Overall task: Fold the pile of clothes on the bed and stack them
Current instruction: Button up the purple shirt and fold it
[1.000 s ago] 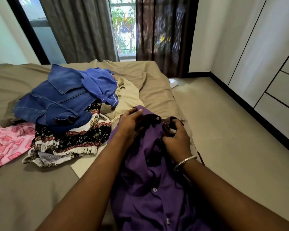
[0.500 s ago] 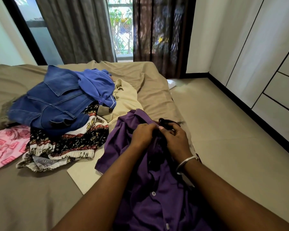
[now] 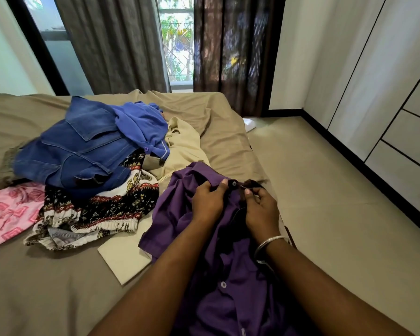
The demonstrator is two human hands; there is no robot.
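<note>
Left grip: my left hand (image 3: 207, 198) pinches the purple shirt (image 3: 228, 275) at its top edge, thumb pressed down just beside a dark button (image 3: 234, 183).
Right grip: my right hand (image 3: 261, 208) has its fingers curled round the facing edge of the same shirt, close by that button; a metal bangle (image 3: 268, 243) sits on the wrist.
Step in hand: I judge I am working the top button at the collar before the folding proper.
Shirt position: it lies at the near right edge of the bed (image 3: 46, 287), running from my hands back toward my body, more buttons showing lower down the front.
Handling: thin, soft and limp, I would say; it should crease where pinched and sag if lifted by one point, so I would take it at the collar or both shoulders.
Pile: to the left lie a denim garment (image 3: 78, 151), a blue top (image 3: 141, 124), a black patterned piece (image 3: 100, 209), a cream cloth (image 3: 184, 144) and a pink print (image 3: 7, 209), all unfolded.
Progress: early; I see no finished stack.
</note>
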